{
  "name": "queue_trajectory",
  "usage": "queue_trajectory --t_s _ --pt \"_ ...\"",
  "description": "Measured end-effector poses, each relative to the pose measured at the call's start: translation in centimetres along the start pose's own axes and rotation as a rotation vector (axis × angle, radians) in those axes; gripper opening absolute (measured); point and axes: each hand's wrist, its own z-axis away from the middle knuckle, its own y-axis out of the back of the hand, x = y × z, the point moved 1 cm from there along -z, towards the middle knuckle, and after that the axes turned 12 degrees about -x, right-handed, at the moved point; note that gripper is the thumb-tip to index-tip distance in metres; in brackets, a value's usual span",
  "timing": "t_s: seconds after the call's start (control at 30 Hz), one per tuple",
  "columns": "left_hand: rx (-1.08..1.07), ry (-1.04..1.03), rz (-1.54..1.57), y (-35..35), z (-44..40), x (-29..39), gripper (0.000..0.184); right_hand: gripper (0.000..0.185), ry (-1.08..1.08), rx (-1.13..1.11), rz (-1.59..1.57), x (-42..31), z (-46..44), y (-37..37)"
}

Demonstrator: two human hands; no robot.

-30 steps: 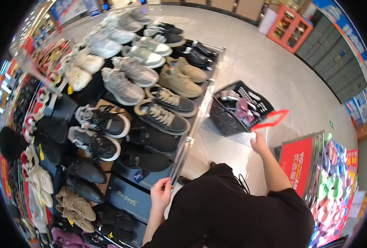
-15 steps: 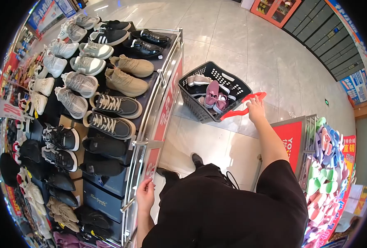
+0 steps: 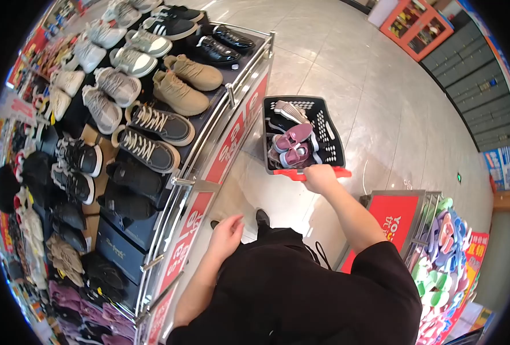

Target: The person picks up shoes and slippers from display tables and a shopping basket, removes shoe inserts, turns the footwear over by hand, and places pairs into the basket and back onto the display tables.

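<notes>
My right hand (image 3: 320, 178) is wrapped round the red handle (image 3: 342, 172) of a black perforated basket (image 3: 336, 145). Inside the basket lie purple shoes (image 3: 294, 138) and a striped light shoe (image 3: 291, 111), with other shoes partly hidden beneath. My left hand (image 3: 227, 234) hangs in front of my body with its fingers loosely bent, near the metal rail of the shoe display; whether its fingers pinch anything is not visible. Grey lace-up shoes (image 3: 145, 149) and tan shoes (image 3: 180, 92) stand on the display to the left.
The shoe display's metal rail (image 3: 194, 185) runs along my left side. At the right are a red sign (image 3: 388, 221) and a rack of colourful slippers (image 3: 441, 270). Grey lockers (image 3: 473, 86) and a red cabinet (image 3: 417, 29) stand at the back right. Tiled floor (image 3: 375, 115) lies ahead.
The basket has turned and its handle has swung left and nearer, with my right hand still on it. My left hand has risen and moved right, away from the rail.
</notes>
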Motion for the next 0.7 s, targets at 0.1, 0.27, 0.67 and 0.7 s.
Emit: queue_trajectory --t_s 0.1,0.27,0.67,0.7 --pt "-0.069 -0.272 -0.242 -1.4 -4.5 1.9 0.041 0.023 -0.020 -0.041 -0.083 -3.1 -1.1 -0.5" --pt "-0.155 -0.324 -0.182 -4.5 -10.8 2.0 0.049 0.023 -0.114 -0.083 -0.271 -7.3 -0.7 -0.5" --pt "-0.289 -0.362 -0.302 -4.7 -7.2 -3.8 0.041 0.027 -0.104 -0.056 -0.431 -16.3 3.6 -4.6" --pt "-0.281 -0.367 -0.309 -4.8 -6.0 -4.2 0.041 0.027 -0.105 -0.064 -0.425 -17.1 4.3 -5.2"
